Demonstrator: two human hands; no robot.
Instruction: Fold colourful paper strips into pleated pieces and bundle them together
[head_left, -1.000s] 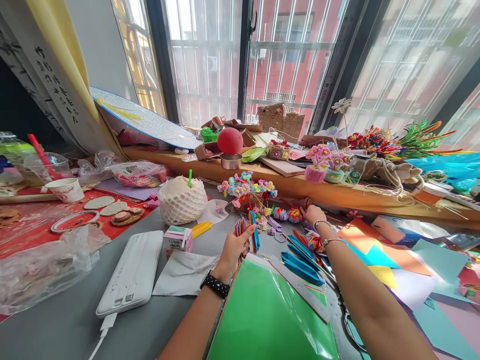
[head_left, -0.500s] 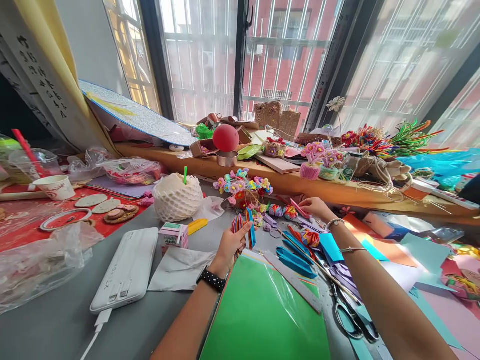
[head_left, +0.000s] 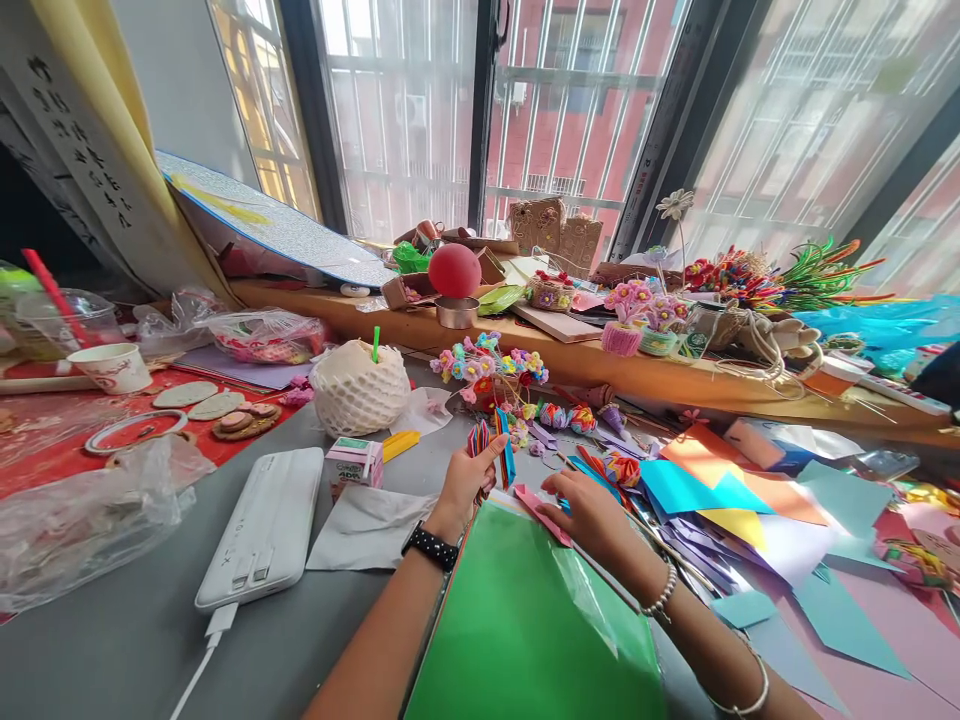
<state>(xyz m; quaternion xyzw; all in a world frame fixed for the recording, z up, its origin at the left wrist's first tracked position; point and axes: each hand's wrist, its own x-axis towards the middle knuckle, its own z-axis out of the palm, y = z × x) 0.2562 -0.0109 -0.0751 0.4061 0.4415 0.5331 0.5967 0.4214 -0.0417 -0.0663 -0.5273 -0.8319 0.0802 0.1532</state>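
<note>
My left hand (head_left: 463, 484) is closed around a bundle of folded paper pieces (head_left: 478, 437) in many colours, with a blue folded piece (head_left: 505, 448) standing at its right side. My right hand (head_left: 592, 510) pinches a pink folded paper piece (head_left: 541, 514) over the upper right part of a green plastic-covered folder (head_left: 532, 620). A small gap separates the pink piece from the bundle. Behind the hands lie several striped paper balls (head_left: 582, 420) and a bunch of crocheted flowers (head_left: 484, 368). Another striped ball (head_left: 622, 468) sits just beyond my right hand.
Coloured paper sheets (head_left: 705, 480) spread over the right side. On the left are a white power bank (head_left: 262, 525) with a cable, a small pink carton (head_left: 354, 463) and a coconut in foam netting (head_left: 360, 388). A crowded wooden ledge (head_left: 540, 345) runs along the back.
My right hand has come back from the far side of the table toward me, bringing the pink folded piece over the green folder. My left hand stays nearly in place with its bundle.
</note>
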